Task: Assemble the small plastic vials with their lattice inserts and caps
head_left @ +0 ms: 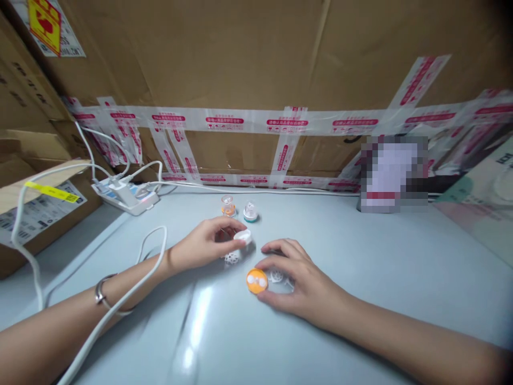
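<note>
Between the thumb and fingers of my left hand (212, 240) is a small white round cap (242, 236), tilted above the table. My right hand (298, 275) grips the edge of an orange round disc (257, 280) with two white round spots on its face. A white lattice piece (231, 259) lies just below my left fingers. Another white openwork piece (276, 276) shows partly behind the right thumb and fingers. Beyond my hands stand two small clear-topped round containers, one with an orange base (228, 207) and one with a teal base (250, 213).
A white power strip (130, 199) with plugs sits at the back left, and a white cable (116, 307) crosses over my left forearm. Large taped cardboard boxes (240, 59) wall the back. An open carton (48, 214) stands left; a blurred upright object (390, 174) stands right.
</note>
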`<state>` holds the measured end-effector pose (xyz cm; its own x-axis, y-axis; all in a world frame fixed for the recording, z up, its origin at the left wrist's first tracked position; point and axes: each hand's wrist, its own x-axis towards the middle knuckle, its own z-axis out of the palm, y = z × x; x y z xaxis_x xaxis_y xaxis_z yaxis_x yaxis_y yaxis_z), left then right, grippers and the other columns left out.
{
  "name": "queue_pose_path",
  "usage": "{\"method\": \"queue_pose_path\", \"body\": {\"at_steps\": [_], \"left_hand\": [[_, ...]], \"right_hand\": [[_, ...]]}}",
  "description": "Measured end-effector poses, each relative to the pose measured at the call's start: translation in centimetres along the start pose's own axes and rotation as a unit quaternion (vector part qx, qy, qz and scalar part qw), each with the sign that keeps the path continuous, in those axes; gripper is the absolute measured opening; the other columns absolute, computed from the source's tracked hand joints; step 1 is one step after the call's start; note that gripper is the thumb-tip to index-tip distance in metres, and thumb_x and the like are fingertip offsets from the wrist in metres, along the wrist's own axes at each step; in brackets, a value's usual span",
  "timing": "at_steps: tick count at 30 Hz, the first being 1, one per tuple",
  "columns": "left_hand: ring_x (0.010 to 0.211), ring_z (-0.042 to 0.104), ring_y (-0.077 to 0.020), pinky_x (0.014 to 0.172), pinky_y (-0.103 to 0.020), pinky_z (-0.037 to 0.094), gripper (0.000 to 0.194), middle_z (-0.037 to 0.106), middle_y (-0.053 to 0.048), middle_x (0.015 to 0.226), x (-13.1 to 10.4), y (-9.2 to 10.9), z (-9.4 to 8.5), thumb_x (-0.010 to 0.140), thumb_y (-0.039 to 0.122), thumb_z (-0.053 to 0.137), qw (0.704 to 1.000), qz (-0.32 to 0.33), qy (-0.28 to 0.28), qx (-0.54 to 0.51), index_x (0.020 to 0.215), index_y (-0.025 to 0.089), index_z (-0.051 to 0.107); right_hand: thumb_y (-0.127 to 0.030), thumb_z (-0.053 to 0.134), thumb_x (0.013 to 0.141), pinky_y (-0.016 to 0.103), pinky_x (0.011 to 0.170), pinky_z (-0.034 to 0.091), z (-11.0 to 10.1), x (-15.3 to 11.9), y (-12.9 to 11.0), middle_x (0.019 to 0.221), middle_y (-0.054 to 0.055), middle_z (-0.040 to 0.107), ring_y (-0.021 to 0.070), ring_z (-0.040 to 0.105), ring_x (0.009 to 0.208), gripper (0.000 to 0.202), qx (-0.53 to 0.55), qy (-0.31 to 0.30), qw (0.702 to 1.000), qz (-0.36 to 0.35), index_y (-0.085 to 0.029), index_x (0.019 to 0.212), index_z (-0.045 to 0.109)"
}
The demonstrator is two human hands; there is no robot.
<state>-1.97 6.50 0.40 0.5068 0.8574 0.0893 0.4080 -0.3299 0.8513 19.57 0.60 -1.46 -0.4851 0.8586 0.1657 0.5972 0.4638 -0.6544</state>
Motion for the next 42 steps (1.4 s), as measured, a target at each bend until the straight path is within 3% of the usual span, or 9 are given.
{"method": "queue_pose_path", "body": {"at_steps": [4, 6, 9, 15, 19, 24, 30, 38, 42], "left_hand": [[0.078, 0.06, -0.0118, 0.071, -0.023, 0.047, 0.029, 0.064, -0.006, 0.098, 0.0, 0.3, -0.8, 0.078, 0.031, 0.062, 0.951, -0.071, -0.003, -0.301, 0.103, 0.016, 0.062], [0.079, 0.063, -0.0125, 0.072, -0.022, 0.047, 0.031, 0.065, -0.006, 0.097, -0.2, 0.3, -1.0, 0.077, 0.029, 0.064, 0.926, -0.084, -0.04, -0.366, 0.106, 0.016, 0.062], [0.083, 0.064, -0.0145, 0.076, -0.024, 0.048, 0.034, 0.065, -0.007, 0.096, -0.3, 0.3, -0.7, 0.077, 0.027, 0.065, 0.913, -0.099, -0.099, -0.382, 0.109, 0.015, 0.061], [0.09, 0.063, -0.017, 0.088, -0.033, 0.045, 0.032, 0.065, -0.006, 0.099, -0.6, 0.5, -0.1, 0.08, 0.026, 0.062, 0.923, -0.089, -0.162, -0.338, 0.111, 0.017, 0.059], [0.091, 0.06, -0.0163, 0.084, -0.03, 0.046, 0.027, 0.064, -0.008, 0.1, -0.7, 0.6, 0.1, 0.083, 0.024, 0.059, 0.944, -0.061, -0.185, -0.268, 0.107, 0.014, 0.059], [0.094, 0.058, -0.0163, 0.085, -0.028, 0.045, 0.026, 0.062, -0.008, 0.104, -1.0, 1.0, 0.6, 0.085, 0.022, 0.055, 0.947, -0.044, -0.211, -0.237, 0.109, 0.013, 0.056], [0.098, 0.056, -0.0189, 0.088, -0.033, 0.043, 0.024, 0.06, -0.011, 0.105, -1.2, 1.2, 0.9, 0.087, 0.019, 0.05, 0.964, -0.019, -0.202, -0.171, 0.11, 0.011, 0.053], [0.093, 0.055, -0.0174, 0.086, -0.033, 0.044, 0.029, 0.056, -0.01, 0.103, -1.7, 1.6, 1.3, 0.082, 0.017, 0.057, 0.976, 0.121, -0.18, 0.02, 0.111, 0.013, 0.055], [0.091, 0.054, -0.0163, 0.084, -0.031, 0.044, 0.032, 0.057, -0.009, 0.102, -1.8, 1.7, 1.4, 0.082, 0.018, 0.057, 0.97, 0.151, -0.173, 0.076, 0.114, 0.016, 0.054]], "right_hand": [[-0.029, 0.066, 0.07, 0.039, 0.095, 0.036, 0.1, 0.0, 0.0, 0.109, 0.005, 0.053, 0.0225, 0.045, 0.107, 0.023, -0.006, 0.009, 1.0, -0.006, -0.027, 0.092, 0.066], [-0.029, 0.066, 0.07, 0.039, 0.095, 0.037, 0.1, 0.0, 0.0, 0.108, 0.006, 0.054, 0.0225, 0.046, 0.107, 0.024, -0.009, 0.014, 1.0, -0.011, -0.025, 0.093, 0.066], [-0.03, 0.069, 0.067, 0.039, 0.095, 0.036, 0.0, 0.0, 0.1, 0.107, 0.006, 0.054, 0.0227, 0.046, 0.106, 0.03, -0.008, 0.017, 1.0, -0.015, -0.023, 0.095, 0.064], [-0.033, 0.073, 0.064, 0.039, 0.095, 0.035, 0.0, 0.1, 0.4, 0.108, 0.005, 0.053, 0.0224, 0.044, 0.108, 0.03, -0.001, 0.005, 1.0, -0.008, -0.024, 0.09, 0.062], [-0.031, 0.07, 0.066, 0.037, 0.094, 0.036, 0.1, -0.1, 0.5, 0.106, 0.005, 0.053, 0.0215, 0.045, 0.106, 0.029, 0.0, 0.02, 1.0, -0.014, -0.023, 0.092, 0.061], [-0.03, 0.07, 0.066, 0.036, 0.095, 0.035, 0.2, 0.0, 0.5, 0.106, 0.005, 0.054, 0.0212, 0.045, 0.106, 0.031, -0.004, 0.02, 1.0, -0.018, -0.021, 0.094, 0.061], [-0.03, 0.07, 0.066, 0.035, 0.095, 0.035, 0.4, 0.1, 0.7, 0.105, 0.005, 0.054, 0.0205, 0.046, 0.105, 0.029, 0.0, 0.03, 0.999, -0.021, -0.022, 0.092, 0.061], [-0.03, 0.07, 0.066, 0.037, 0.094, 0.037, 0.5, 0.0, 0.7, 0.105, 0.006, 0.055, 0.0217, 0.047, 0.105, 0.028, 0.001, 0.032, 0.999, -0.022, -0.022, 0.091, 0.063], [-0.027, 0.071, 0.065, 0.037, 0.093, 0.038, 0.5, 0.2, 0.6, 0.104, 0.007, 0.056, 0.0222, 0.048, 0.105, 0.028, 0.003, 0.031, 0.999, -0.018, -0.02, 0.092, 0.064]]}}
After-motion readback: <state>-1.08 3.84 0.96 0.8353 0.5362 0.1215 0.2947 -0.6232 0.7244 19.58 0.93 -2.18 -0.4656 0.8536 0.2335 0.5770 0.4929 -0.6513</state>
